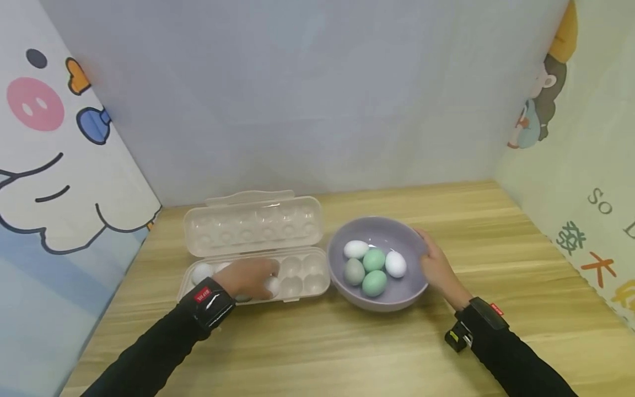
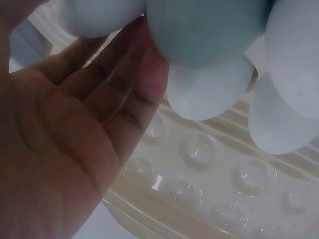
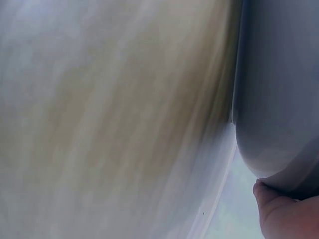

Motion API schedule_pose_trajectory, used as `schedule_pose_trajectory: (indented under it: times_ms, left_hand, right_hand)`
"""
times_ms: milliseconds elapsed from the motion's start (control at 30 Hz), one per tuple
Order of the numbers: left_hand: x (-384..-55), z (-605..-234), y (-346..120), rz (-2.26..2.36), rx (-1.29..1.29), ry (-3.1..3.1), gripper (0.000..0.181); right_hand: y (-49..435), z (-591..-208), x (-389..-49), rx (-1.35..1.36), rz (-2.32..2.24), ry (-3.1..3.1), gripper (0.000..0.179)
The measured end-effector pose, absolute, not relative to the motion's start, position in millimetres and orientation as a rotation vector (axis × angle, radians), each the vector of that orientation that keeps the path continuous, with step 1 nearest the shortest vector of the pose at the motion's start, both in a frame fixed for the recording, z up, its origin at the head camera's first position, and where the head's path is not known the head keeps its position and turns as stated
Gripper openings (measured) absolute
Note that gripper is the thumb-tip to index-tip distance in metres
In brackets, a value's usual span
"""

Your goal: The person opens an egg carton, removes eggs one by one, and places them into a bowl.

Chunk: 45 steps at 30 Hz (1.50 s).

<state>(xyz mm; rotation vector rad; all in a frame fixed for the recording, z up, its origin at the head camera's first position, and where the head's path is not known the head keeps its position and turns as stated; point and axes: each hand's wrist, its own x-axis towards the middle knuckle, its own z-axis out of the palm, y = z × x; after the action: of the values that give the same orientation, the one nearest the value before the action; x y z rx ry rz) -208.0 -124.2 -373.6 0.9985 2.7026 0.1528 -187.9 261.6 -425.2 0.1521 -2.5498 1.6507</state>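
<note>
A person's right hand (image 1: 440, 269) grips the rim of a purple bowl (image 1: 377, 305) holding five eggs (image 1: 374, 283) on a wood-grain table (image 1: 307, 347), while the left hand (image 1: 248, 278) bends over an open egg carton (image 1: 313, 284) just beside it, fingers at a white egg (image 1: 272, 285), whether grasping or loose one cannot tell.

Bowl (image 3: 279, 84), grey, its smooth outer wall seen close up and darkening toward the right hand (image 3: 291, 216). The hand is partly shown; the tip of one digit touches the bowl. Tabletop (image 3: 114, 109), pale brown with streaked grain, blurred. Its one visible edge slants away from the bowl's outline, separating it from a pale backdrop (image 3: 232, 201) behind the hand.
</note>
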Motion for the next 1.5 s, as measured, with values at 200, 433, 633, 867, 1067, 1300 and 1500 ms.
schedule_pose_trajectory:
  times_ms: [200, 433, 633, 867, 1067, 1300, 1500]
  left_hand:
    - [-209.9, -378.1, -120.8, 0.219, 1.058, 2.723, 0.018]
    - [-212.0, -363.4, -117.1, 0.235, 1.036, 2.723, 0.022]
    - [-220.3, -342.3, -109.2, 0.227, 1.239, 2.786, 0.044]
    - [-227.0, -322.8, -81.9, 0.359, 1.507, 2.808, 0.042]
    - [-235.2, -318.4, -42.8, 0.464, 1.621, 2.738, 0.039]
    - [-251.8, -322.8, 6.5, 0.203, 1.659, 2.724, 0.038]
    - [-272.8, -323.4, 44.6, 0.151, 1.734, 2.686, 0.037]
  right_hand:
    - [263.9, -423.1, -190.4, 0.120, 1.642, -2.570, 0.063]
    - [265.2, -423.1, -191.1, 0.110, 1.643, -2.570, 0.062]
    - [266.8, -421.7, -188.9, 0.079, 1.645, -2.576, 0.063]
    - [264.9, -423.3, -187.7, 0.052, 1.690, -2.567, 0.063]
    - [259.2, -425.9, -185.2, 0.075, 1.702, -2.543, 0.061]
    - [257.7, -429.6, -183.1, 0.091, 1.701, -2.530, 0.059]
    - [263.3, -430.3, -187.7, 0.105, 1.651, -2.527, 0.060]
